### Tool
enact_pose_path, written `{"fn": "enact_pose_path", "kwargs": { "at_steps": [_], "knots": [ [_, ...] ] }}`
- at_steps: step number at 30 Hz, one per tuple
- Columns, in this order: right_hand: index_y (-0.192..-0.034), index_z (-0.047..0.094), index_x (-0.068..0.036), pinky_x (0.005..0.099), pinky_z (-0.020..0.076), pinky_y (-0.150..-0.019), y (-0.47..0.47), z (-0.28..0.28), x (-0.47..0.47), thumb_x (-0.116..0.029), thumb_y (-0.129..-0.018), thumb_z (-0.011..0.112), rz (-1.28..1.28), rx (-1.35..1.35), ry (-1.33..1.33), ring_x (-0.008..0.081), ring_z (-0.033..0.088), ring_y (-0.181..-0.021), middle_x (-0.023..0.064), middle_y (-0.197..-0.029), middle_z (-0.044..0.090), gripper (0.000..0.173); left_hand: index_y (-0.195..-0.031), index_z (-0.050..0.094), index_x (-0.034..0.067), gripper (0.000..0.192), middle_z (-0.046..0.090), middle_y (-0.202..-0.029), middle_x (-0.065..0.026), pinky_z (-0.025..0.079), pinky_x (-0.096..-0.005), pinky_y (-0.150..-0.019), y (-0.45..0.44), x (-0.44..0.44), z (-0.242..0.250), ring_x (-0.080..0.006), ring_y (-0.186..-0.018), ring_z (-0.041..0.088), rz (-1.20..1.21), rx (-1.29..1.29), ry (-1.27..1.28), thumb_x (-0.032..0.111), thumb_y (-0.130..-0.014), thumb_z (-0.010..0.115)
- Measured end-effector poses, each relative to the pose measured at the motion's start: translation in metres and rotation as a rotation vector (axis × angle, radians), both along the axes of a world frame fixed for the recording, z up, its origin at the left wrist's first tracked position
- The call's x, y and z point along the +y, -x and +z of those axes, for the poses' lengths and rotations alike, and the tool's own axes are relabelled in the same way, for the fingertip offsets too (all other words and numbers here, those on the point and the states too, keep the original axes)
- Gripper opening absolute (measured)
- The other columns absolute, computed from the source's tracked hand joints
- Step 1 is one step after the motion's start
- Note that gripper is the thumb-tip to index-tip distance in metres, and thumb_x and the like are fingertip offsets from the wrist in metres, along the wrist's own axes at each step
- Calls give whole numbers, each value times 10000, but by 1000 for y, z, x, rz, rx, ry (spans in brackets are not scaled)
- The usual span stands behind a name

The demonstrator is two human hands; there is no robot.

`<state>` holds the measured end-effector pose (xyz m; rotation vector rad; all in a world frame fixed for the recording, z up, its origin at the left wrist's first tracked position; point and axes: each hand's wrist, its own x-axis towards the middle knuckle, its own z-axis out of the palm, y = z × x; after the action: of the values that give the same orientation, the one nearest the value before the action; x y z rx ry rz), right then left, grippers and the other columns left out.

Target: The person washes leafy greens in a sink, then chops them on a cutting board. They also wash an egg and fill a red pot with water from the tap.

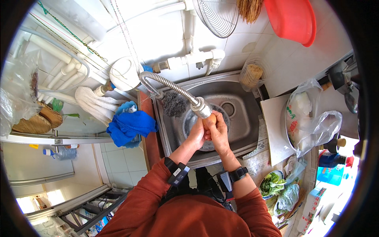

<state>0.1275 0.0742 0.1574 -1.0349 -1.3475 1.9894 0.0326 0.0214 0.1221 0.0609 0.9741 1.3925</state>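
Note:
My left hand (pixel 196 132) and my right hand (pixel 218 130) are together over the sink (pixel 247 103), just under the faucet's spray head (pixel 202 108). Between them they grip a small, rounded orange-brown item (pixel 209 121), possibly an egg; fingers cover much of it. Below my hands a round, shiny basin (pixel 189 120) sits in the sink, partly hidden by them. The faucet's flexible metal neck (pixel 168 81) arches over from the sink's left corner. A dark scouring pad of tangled wire (pixel 174 104) lies at the sink's back left.
Left of the sink, a blue cloth (pixel 130 126) drapes over a light-blue plastic basket (pixel 126 107). A clear plastic container (pixel 252 74) stands at the back right corner. On the right are a plastic bag (pixel 305 118) on a white board (pixel 274 130) and a bowl of leafy greens (pixel 271 184).

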Motion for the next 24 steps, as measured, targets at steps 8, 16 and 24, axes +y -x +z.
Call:
{"fn": "enact_pose_path", "kwargs": {
  "at_steps": [8, 16, 24],
  "knots": [
    [-1324, 478, -30, 289, 342, -1019, 11, -21, 6, -299, -987, 485, -12, 31, -96, 172, 454, -1194, 98, -1266, 522, 431, -1115, 492, 96, 525, 601, -843, -39, 514, -251, -534, 2, 0, -6, -113, -620, 610, 50, 96, 61, 582, -938, 401],
    [-1372, 408, -56, 361, 406, -952, -31, -16, 11, -402, -987, 437, -100, -4, 119, 210, 504, -1152, 115, -1314, 494, 518, -1310, 435, 167, 438, 528, -1270, -81, 493, -347, -767, 26, -9, -3, -213, -1015, 592, -1, -139, -219, 321, -920, 560],
    [-1229, 534, -40, 312, 454, -833, -64, -14, 15, -372, -966, 501, -166, -49, 154, 173, 589, -1004, 77, -1169, 592, 425, -1060, 508, 143, 309, 580, -926, -64, 371, -199, -487, 15, 6, -3, -90, -582, 480, -53, -63, -217, 383, -887, 595]
  ]
}}
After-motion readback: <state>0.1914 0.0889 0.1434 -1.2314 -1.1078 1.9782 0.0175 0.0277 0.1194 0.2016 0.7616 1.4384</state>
